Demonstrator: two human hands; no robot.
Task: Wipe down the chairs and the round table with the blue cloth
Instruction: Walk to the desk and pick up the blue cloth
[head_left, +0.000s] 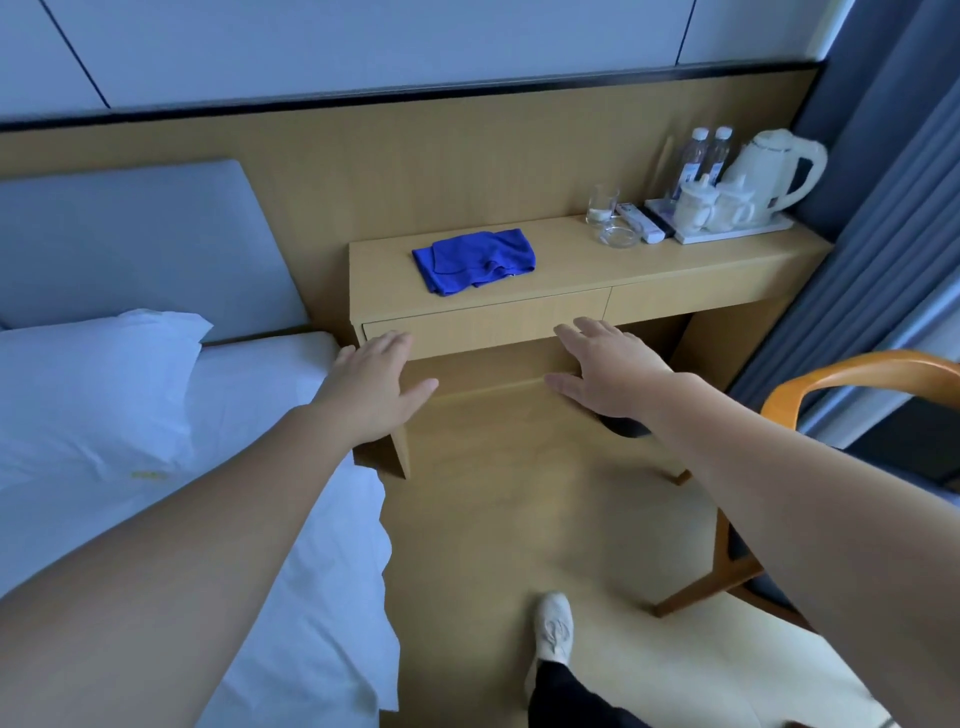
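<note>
One bed (291, 519) at left, one wooden worktop (571, 270) far centre, one chair (852, 371) near right. Left grip (371, 387) and right grip (608, 371) both wide, fingers straight, holding nothing, near the worktop's front edge. One blue cloth (475, 260) crumpled on the worktop, untouched. Far right: one kettle (774, 166), two bottles (696, 148), two cups (693, 208), one glass (601, 205). Risk of toppling these with a careless snatch or trailing cloth.

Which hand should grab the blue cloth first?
Probably the left hand. Both are open and empty, but the cloth on the desk lies a little nearer it than the right hand. It's close.
</note>
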